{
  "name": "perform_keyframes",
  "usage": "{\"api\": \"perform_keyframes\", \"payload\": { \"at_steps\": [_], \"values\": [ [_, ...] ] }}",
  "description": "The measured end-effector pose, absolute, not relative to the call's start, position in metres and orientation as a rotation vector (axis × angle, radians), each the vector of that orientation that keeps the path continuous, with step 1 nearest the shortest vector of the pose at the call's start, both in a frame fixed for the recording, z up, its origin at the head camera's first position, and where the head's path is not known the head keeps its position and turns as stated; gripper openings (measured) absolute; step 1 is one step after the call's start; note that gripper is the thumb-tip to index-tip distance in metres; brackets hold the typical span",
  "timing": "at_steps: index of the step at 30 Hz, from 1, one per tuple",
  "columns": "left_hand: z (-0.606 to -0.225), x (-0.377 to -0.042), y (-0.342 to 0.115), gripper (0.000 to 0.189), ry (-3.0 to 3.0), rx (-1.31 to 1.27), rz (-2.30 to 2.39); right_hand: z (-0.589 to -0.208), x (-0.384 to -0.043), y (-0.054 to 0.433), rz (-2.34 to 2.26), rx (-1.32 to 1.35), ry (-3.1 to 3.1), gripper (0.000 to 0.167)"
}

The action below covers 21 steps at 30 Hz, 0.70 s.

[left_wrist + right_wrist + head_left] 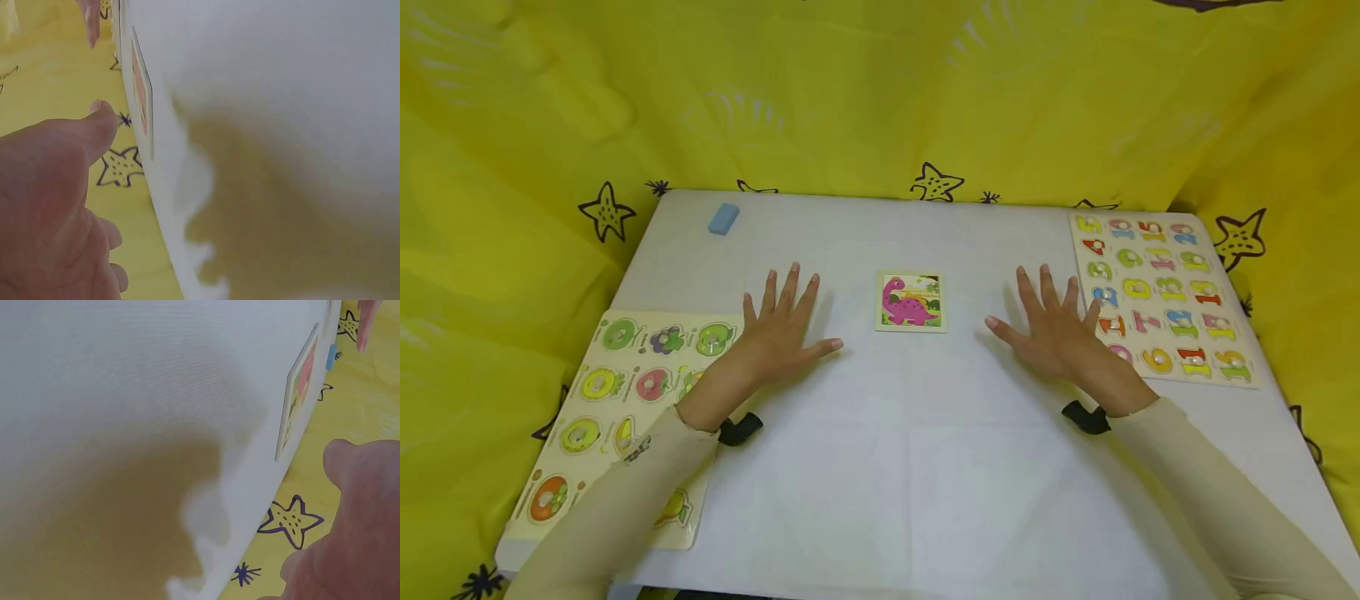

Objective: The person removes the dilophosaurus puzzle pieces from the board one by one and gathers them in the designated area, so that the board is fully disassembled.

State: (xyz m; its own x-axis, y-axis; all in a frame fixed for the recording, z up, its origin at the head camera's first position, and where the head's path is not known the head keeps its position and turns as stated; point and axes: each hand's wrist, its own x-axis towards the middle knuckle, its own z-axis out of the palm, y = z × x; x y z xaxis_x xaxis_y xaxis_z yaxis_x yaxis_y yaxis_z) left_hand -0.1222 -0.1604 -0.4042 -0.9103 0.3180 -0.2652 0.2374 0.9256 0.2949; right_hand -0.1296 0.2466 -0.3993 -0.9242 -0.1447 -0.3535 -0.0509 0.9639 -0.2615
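A small square picture puzzle [912, 302] with a pink dinosaur lies flat on the white table between the two hands. To its left, my left hand [780, 332] is held palm down above the table, fingers spread, holding nothing. My right hand [1055, 337] mirrors it on the other side, also spread and holding nothing. Both hands cast shadows on the white cloth in the wrist views. The left forearm passes over a fruit puzzle board [625, 354], hiding part of it. Right fingertips overlap the edge of a number puzzle board [1142, 317] in the head view.
A blue block [724, 219] lies near the table's back left. Yellow curtains [850, 100] with star drawings hang behind and beside the white table [910, 483]. Dark wrist straps [741, 429] show under both sleeves.
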Motion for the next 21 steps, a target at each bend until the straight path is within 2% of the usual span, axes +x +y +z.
{"api": "perform_keyframes", "payload": {
  "at_steps": [9, 21],
  "values": [
    [-0.415, -0.114, -0.113, 0.094, 2.703, 0.621, 0.388, -0.402, -0.135, 0.236, -0.376, -0.185, 2.709, 0.106],
    [-0.425, -0.108, -0.051, 0.093, 2.643, 0.863, 0.319, -0.415, -0.153, 0.223, -0.492, -0.320, 2.724, 0.097]
  ]
}}
